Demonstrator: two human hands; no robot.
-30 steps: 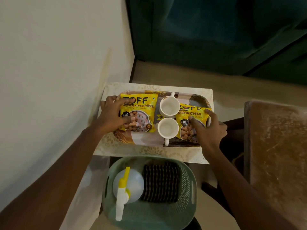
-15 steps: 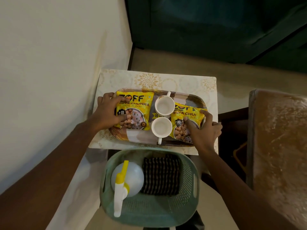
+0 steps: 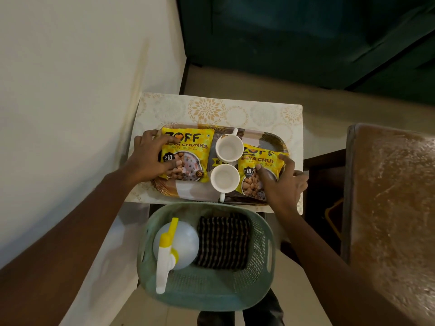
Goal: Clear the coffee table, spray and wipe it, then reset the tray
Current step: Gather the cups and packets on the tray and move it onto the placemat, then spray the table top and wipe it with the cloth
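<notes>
1. From the head camera I see the oval brown-and-cream patterned tray (image 3: 188, 192) lying on the small coffee table with a cream floral top (image 3: 211, 111).
2. On the tray, at its left end, lies a yellow soya chunks packet (image 3: 190, 151); at its right end lies a second yellow soya chunks packet (image 3: 256, 170).
3. Between the packets stand two empty white cups: the far white cup (image 3: 229, 148) and the near white cup (image 3: 224, 177), almost touching.
4. My left hand (image 3: 148, 158) grips the tray's left end, fingers curled round the rim, thumb pressed on the left packet.
5. My right hand (image 3: 282, 184) grips the tray's right end, fingers curled over the edge, thumb and forefinger resting on the right packet.
6. Just nearer than the tray sits a pale green perforated plastic basket (image 3: 261, 245). It holds a white spray bottle with a yellow nozzle (image 3: 174, 245) on its left side and a folded dark striped cloth (image 3: 223, 241) on its right.
</notes>
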